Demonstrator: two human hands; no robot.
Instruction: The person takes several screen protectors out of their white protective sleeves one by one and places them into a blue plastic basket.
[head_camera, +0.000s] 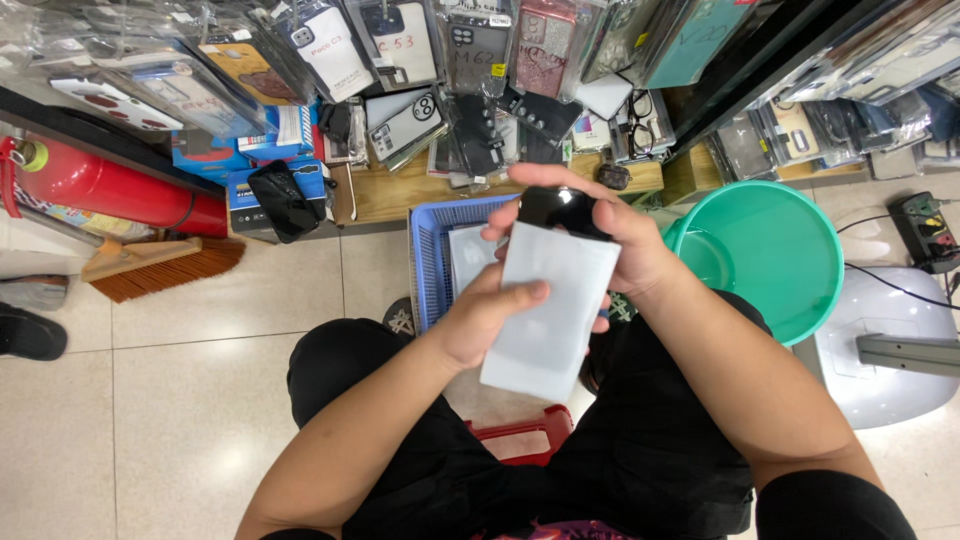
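Both forearms reach forward, left hand (480, 320) and right hand (610, 235) meeting, fingers (520, 292) curled closed.

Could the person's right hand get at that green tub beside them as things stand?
Probably yes, but not freely. The green tub sits open just beside the right hand, with nothing between them. That hand is busy, though, gripping a black phone case going into a white sleeve with the left hand.

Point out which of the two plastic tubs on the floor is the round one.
The green basin, right of the hands, is round with a smooth solid wall. The blue basket behind the hands is rectangular, with slotted sides.
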